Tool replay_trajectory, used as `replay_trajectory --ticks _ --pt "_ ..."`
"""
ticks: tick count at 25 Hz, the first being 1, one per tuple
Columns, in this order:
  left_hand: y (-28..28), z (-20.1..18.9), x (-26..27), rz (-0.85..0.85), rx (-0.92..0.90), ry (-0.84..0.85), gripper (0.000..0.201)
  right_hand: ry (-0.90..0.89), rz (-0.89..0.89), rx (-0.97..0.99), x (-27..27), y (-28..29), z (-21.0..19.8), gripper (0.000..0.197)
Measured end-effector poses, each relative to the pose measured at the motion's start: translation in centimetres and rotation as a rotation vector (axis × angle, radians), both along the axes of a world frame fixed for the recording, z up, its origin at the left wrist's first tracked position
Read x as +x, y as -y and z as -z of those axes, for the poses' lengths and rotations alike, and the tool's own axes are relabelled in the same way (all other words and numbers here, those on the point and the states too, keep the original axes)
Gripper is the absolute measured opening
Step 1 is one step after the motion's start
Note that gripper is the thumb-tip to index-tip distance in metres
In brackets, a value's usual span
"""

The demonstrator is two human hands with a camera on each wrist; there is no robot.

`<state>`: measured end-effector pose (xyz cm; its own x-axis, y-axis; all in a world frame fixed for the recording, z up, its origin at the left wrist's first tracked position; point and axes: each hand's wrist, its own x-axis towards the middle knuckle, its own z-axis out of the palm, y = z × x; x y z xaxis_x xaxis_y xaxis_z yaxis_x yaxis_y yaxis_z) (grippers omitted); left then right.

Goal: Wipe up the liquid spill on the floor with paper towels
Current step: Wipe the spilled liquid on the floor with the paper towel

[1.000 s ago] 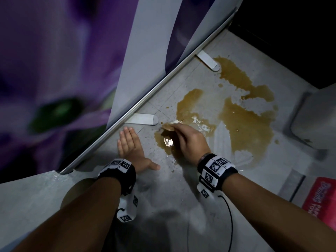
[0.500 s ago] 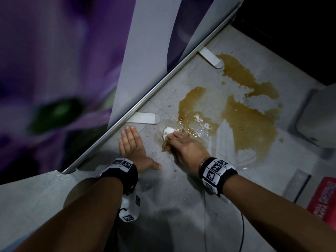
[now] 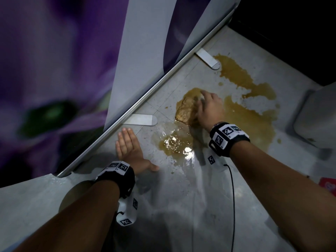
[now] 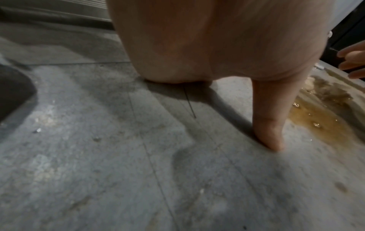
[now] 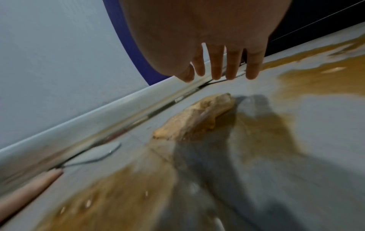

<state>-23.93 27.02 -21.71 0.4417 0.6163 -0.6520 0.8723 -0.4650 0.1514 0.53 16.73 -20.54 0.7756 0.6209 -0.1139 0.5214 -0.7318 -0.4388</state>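
A brown liquid spill (image 3: 251, 122) spreads over the grey floor, with a glossy puddle (image 3: 174, 144) nearer me. A crumpled paper towel (image 3: 186, 110), soaked brown, lies at the spill's left edge. My right hand (image 3: 209, 108) is over the towel's right side. In the right wrist view the right hand (image 5: 217, 62) has straight, spread fingers raised above the towel (image 5: 197, 118), holding nothing. My left hand (image 3: 127, 146) lies flat on the floor left of the puddle, fingers straight. In the left wrist view its thumb (image 4: 268, 125) touches the floor beside the spill (image 4: 320, 121).
A cabinet door with a purple flower print runs along the left, above a metal rail (image 3: 145, 95) with two flat metal tabs (image 3: 140, 119) (image 3: 208, 59). A white container (image 3: 316, 113) stands at the right, a red pack (image 3: 327, 184) lies below it, and a black cable (image 3: 232, 197) hangs from my right wrist.
My right hand pushed the towel away from me, from the near puddle up to the spill's far left part. The towel turned fully brown. The left hand stayed put.
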Motion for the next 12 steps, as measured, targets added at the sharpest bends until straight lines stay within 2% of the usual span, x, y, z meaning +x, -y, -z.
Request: replay_trajectory --ticks 2,4,6,9,12 --pt "0.0 0.1 0.1 -0.004 0.003 0.000 0.170 0.052 -0.057 -0.003 -0.8 0.7 0.4 0.049" --pt "0.0 0.1 0.2 -0.006 0.000 0.004 0.170 0.014 -0.248 -0.097 -2.1 0.9 1.6 0.057" --pt "0.1 0.0 0.1 -0.005 -0.005 0.009 0.169 -0.005 -0.376 -0.147 -2.5 0.9 3.0 0.055" --pt "0.0 0.1 0.0 -0.009 -0.007 0.024 0.169 0.100 -0.356 0.068 -2.0 1.2 3.9 0.029" --pt "-0.1 0.3 -0.1 -0.011 -0.005 0.029 0.169 0.151 -0.184 0.281 -1.1 1.3 3.0 0.027"
